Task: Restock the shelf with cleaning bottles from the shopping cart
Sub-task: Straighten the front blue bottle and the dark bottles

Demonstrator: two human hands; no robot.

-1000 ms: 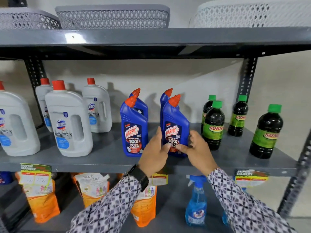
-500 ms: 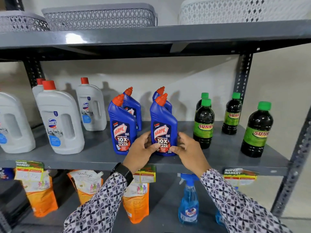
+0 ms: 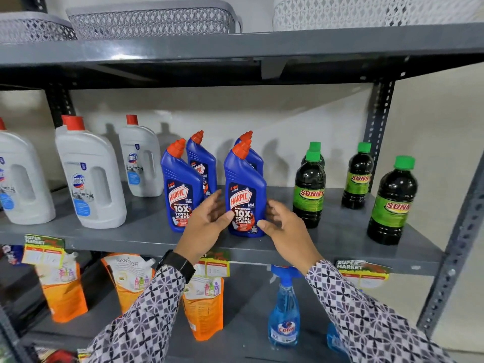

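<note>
Hands have loosened, left (image 3: 207, 226) and right (image 3: 285, 231) now spread beside the upright Harpic bottle (image 3: 245, 197) (thumbs barely touching).

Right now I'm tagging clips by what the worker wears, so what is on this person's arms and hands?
Both hands are bare, no gloves. Both arms wear long sleeves in a white fabric printed with a repeating dark grey and lilac geometric petal pattern, reaching the wrists. A black watch with a wide dark strap sits on the left wrist.

Both hands (image 3: 207, 226) looser on bottle (image 3: 245, 195)
</note>
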